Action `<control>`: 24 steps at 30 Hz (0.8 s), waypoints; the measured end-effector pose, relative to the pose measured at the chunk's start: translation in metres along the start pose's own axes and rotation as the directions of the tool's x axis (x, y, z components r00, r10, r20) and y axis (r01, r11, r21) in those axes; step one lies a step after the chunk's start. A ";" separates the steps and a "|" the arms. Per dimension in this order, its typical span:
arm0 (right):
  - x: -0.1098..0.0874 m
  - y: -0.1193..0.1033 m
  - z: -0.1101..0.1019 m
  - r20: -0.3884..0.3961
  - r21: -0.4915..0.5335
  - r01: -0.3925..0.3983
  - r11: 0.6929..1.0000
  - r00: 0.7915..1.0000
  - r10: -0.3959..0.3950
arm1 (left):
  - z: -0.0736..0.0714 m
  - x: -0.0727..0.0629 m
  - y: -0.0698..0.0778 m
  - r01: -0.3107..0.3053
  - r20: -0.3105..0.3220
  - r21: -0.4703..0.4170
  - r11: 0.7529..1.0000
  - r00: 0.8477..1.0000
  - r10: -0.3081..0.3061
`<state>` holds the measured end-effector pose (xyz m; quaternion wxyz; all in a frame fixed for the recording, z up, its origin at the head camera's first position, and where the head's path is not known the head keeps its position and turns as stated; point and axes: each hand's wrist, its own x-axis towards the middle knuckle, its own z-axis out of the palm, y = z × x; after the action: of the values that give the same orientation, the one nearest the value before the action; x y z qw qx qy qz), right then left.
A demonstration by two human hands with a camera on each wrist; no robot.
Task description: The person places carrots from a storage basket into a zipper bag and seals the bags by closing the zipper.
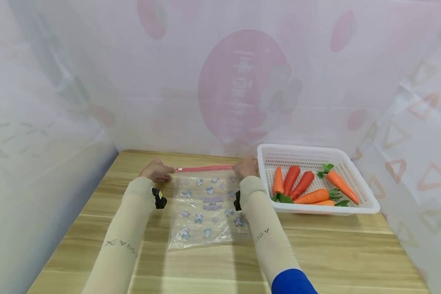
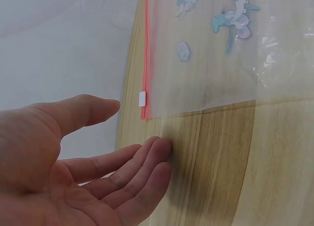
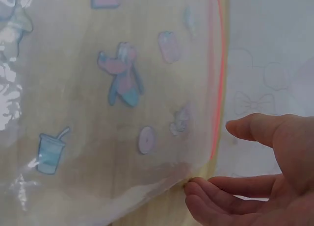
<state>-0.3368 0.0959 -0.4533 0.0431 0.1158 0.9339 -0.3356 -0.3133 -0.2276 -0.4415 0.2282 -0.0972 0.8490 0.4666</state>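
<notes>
A clear zip bag (image 1: 202,212) printed with small cartoon figures lies flat on the wooden table. Its pink zip strip (image 1: 206,168) runs along the far edge, with a white slider (image 2: 142,98) at the left end. Just off that end is my left hand (image 1: 157,170); the left wrist view shows its thumb apart from loosely bent fingers (image 2: 157,150), with nothing between them. At the opposite far corner is my right hand (image 1: 246,167). Its thumb stands away from the fingers (image 3: 198,187), whose tips are right at the bag's corner edge.
A white perforated plastic basket (image 1: 369,204) stands right of the bag, close to my right hand. Inside are several orange carrots (image 1: 341,185) with green tops and two long red vegetables (image 1: 302,184). Pale printed sheets (image 1: 169,102) wall the table at the back and sides.
</notes>
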 end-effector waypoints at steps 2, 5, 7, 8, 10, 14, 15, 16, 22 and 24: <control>0.001 0.002 0.003 -0.006 -0.033 0.008 0.999 1.000 -0.008 | 0.002 0.001 0.000 0.004 -0.006 -0.002 1.000 1.000 -0.004; 0.002 0.005 0.004 -0.021 -0.068 0.004 0.998 1.000 -0.005 | 0.006 0.003 0.000 0.009 -0.013 -0.011 1.000 1.000 -0.009; 0.003 0.006 0.005 -0.026 -0.059 -0.011 0.998 1.000 0.009 | 0.008 0.004 -0.001 0.010 -0.016 -0.031 0.999 1.000 -0.011; 0.003 0.006 0.005 -0.022 -0.044 -0.019 0.999 1.000 0.018 | 0.008 0.005 -0.001 0.012 -0.019 -0.039 0.999 1.000 -0.012; 0.004 0.007 0.006 -0.020 -0.002 -0.034 0.999 0.999 0.034 | 0.010 0.006 -0.002 0.017 -0.025 -0.064 0.998 1.000 -0.018; 0.007 0.008 0.008 0.001 0.050 -0.056 0.997 0.998 0.056 | 0.013 0.009 -0.003 0.020 -0.024 -0.111 0.994 0.999 -0.022; 0.008 0.009 0.008 0.004 0.061 -0.061 0.996 0.998 0.061 | 0.013 0.009 -0.003 0.019 -0.023 -0.117 0.993 0.999 -0.022; 0.009 0.009 0.008 0.009 0.060 -0.065 0.996 0.998 0.064 | 0.014 0.010 -0.004 0.020 -0.025 -0.119 0.993 0.999 -0.023; 0.006 0.008 0.005 0.025 0.041 -0.047 0.998 0.999 0.046 | 0.016 0.014 -0.008 0.011 -0.040 -0.108 0.994 0.999 -0.015; 0.005 0.008 0.004 0.032 0.037 -0.039 0.999 0.999 0.038 | 0.016 0.015 -0.009 0.007 -0.045 -0.114 0.993 0.999 -0.012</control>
<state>-0.3394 0.1001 -0.4615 0.0617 0.1294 0.9241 -0.3541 -0.3186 -0.2183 -0.4630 0.2050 -0.1249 0.8256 0.5106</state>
